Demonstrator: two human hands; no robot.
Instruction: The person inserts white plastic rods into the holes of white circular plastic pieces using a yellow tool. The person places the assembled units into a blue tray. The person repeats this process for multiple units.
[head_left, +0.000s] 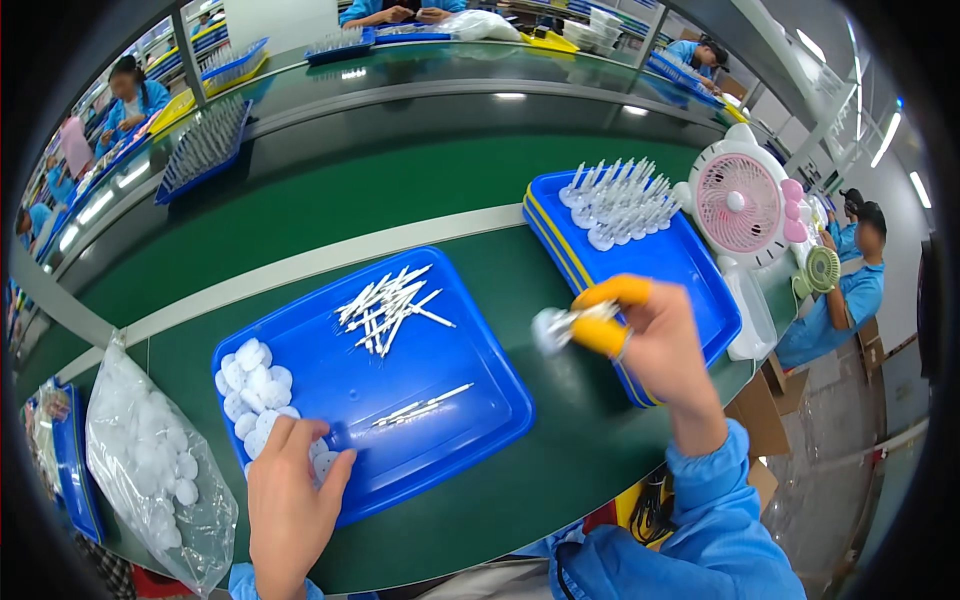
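OK, held disc btwn tray edges

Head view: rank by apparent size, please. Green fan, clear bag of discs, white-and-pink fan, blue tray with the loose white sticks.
1. Blue tray
2. Clear bag
3. White-and-pink fan
4. Green fan

Apparent size only; the fans sit farther from the camera.

White round discs and slender white sticks, loose and in hand.
Flat discs overlap along the left side of a blue tray, the lowest at the left hand's fingertips; sticks lie criss-crossed above a few near-parallel ones; a blurred whitish disc and sticks are in the right hand.
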